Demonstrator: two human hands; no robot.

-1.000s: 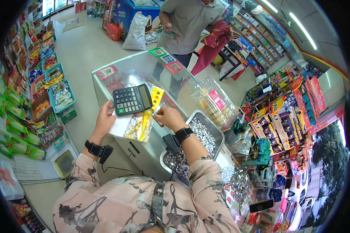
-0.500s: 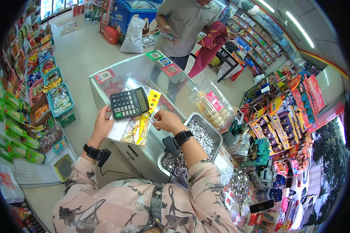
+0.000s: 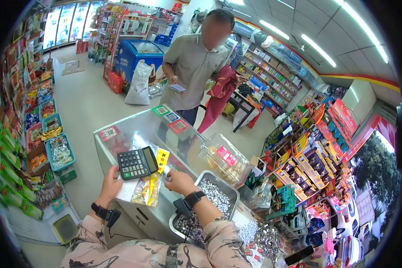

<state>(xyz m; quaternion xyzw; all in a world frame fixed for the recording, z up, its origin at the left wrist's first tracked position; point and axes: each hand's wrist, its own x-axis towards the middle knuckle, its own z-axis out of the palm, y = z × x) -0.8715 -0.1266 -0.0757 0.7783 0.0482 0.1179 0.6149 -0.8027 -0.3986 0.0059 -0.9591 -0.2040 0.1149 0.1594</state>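
A black calculator point(image 3: 137, 163) with a grey screen lies on the glass counter point(image 3: 149, 129), partly over a clear and yellow plastic packet point(image 3: 146, 190) and a white sheet point(image 3: 127, 189). At the calculator's lower left corner my left hand point(image 3: 109, 186) has its fingers curled in; whether it grips the calculator or the sheet is not clear. My right hand point(image 3: 182, 183) is closed in a pinch beside the packet's right edge, and anything between its fingertips is hidden. Below that forearm is a metal tray point(image 3: 235, 197) full of small wrapped pieces.
Across the counter stands a person point(image 3: 190, 67) holding a phone point(image 3: 177, 88), with dark red cloth point(image 3: 219, 94) over the other arm. A clear plastic box point(image 3: 223, 158) sits on the counter's right side. Snack baskets point(image 3: 60, 152) line the left; boxed goods point(image 3: 308, 169) fill the right.
The view has tipped upward, so the counter and my hands sit lower in it and more of the person shows. My hands keep their places beside the calculator and packet.
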